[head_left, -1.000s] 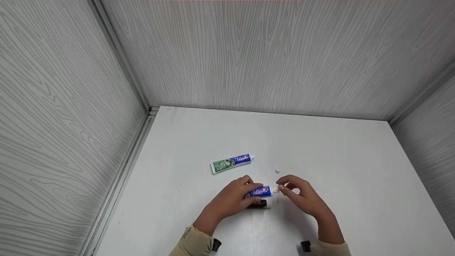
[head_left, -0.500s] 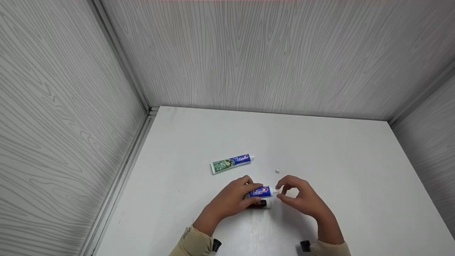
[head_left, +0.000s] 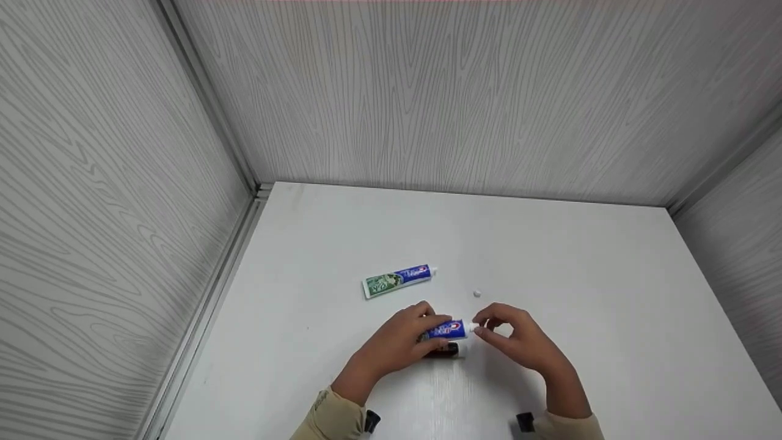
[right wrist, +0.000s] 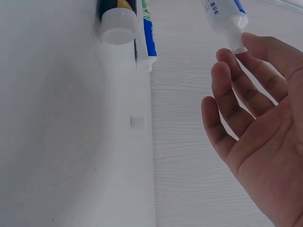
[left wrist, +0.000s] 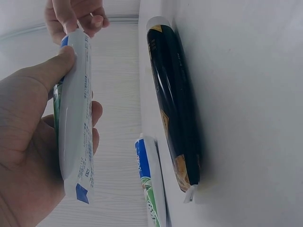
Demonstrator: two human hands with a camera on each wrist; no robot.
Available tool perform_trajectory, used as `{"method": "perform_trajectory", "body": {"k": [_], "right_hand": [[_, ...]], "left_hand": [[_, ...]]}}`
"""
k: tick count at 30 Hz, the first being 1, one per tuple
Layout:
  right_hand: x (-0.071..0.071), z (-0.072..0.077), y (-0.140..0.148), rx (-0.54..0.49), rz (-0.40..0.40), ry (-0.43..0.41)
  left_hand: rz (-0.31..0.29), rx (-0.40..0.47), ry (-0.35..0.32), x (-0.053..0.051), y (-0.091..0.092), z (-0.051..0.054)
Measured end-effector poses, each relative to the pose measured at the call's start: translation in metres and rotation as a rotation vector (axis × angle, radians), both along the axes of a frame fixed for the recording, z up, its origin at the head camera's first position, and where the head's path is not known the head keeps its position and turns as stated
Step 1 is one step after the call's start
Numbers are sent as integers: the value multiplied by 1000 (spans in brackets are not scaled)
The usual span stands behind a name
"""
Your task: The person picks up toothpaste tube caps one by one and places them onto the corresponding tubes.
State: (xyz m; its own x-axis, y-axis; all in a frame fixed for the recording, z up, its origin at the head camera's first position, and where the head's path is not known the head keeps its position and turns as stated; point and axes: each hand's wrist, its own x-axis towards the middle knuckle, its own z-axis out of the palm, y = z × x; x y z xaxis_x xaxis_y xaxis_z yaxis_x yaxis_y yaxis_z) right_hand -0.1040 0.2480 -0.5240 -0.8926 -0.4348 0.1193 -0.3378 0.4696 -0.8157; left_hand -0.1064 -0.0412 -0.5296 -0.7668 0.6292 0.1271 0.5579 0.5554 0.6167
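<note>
My left hand (head_left: 394, 342) grips a blue, green and white toothpaste tube (head_left: 448, 330) around its body, holding it raised above the table in the left wrist view. At the tube's right end is a white cap (right wrist: 236, 41); the thumb and index finger of my right hand (head_left: 519, 339) pinch it, while the other fingers are loosely bent. Below the held tube lies a black and gold tube (left wrist: 175, 104) with a white cap, partly hidden by my left hand in the head view. A second blue and green toothpaste tube (head_left: 397, 282) lies farther back, its narrow nozzle bare.
A small loose white cap (head_left: 477, 293) sits on the white table (head_left: 580, 293), right of the second tube. Wood-patterned panels (head_left: 427, 91) enclose the table at the back and both sides.
My right fingers have shifted on the cap: they spread apart around it half a second ago and now close on it again. The left hand and the lying tubes stay put.
</note>
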Motion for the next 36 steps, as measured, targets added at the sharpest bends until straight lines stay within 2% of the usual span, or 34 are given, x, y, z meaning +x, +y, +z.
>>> {"method": "perform_trajectory", "body": {"k": [27, 36], "right_hand": [[-2, -3, 2, 45, 9, -80], [-1, -3, 2, 36, -11, -124]], "left_hand": [[-21, 1, 32, 3, 1, 1], [-15, 2, 23, 4, 3, -2]]}}
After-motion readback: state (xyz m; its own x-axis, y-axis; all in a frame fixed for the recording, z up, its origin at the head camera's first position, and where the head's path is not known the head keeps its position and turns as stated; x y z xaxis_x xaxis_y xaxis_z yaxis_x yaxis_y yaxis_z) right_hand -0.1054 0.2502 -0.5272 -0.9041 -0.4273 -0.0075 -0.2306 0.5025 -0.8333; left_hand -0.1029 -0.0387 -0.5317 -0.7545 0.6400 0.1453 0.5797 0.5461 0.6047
